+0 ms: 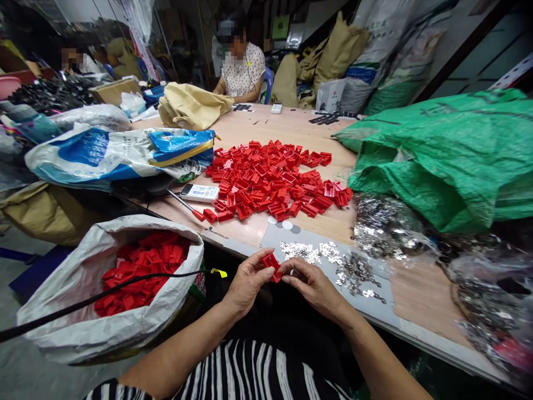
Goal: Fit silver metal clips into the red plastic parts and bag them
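Note:
Just off the table's front edge, my left hand (249,282) pinches a small red plastic housing (271,266) between thumb and fingers, its hollow side facing me. My right hand (310,282) meets the housing's right end with thumb and forefinger pressed together. Whatever sits between those right fingertips is hidden or too small to name. Beyond my hands, small shiny metal pieces (300,251) lie scattered on a grey mat (272,236), with a darker heap of metal pieces (356,272) to the right. A big pile of similar red housings (270,178) covers the middle of the table.
An open white sack (54,333) of red housings stands at my left, with a black cable (83,303) across it. A green sack (441,161) and plastic bags of metal parts (387,225) lie to the right. Across the table sits a person (244,64).

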Tool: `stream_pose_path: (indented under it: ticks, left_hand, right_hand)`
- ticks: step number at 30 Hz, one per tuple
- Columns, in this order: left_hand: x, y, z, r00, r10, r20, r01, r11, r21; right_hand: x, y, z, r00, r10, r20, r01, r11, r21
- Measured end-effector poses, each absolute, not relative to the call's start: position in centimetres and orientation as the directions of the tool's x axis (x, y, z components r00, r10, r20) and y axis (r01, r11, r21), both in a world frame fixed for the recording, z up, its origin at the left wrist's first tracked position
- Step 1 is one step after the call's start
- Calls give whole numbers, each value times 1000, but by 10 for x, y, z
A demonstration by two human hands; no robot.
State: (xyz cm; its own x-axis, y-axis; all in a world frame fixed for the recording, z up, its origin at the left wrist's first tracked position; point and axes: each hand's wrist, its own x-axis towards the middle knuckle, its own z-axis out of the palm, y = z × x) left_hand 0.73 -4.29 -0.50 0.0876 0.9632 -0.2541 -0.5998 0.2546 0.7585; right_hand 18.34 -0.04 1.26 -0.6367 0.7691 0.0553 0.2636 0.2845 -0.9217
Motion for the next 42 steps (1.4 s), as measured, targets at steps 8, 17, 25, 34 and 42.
stream_pose_path:
  ticks: [8,17,25,34,42]
  left_hand:
    - [6,-39,-9,61,984,-169,-460,178,870]
    - [-6,-23,-23,32,995,99,146,-103,984]
    - [-7,-10,-26,91,990,105,147,-118,982]
    - [-10,-7,-26,148,980,133,232,-165,959]
    - [-11,-5,-27,151,983,100,177,-127,976]
  right_hand:
    - [185,-5,11,-570,822,10,324,236,-916]
    - [183,-7,-6,-477,867,144,511,407,-757]
    - [181,-5,-13,-447,891,81,598,364,-714]
    - [178,3,-9,-509,858,73,623,426,-656]
    - [175,3,-9,-505,863,23,692,420,-587]
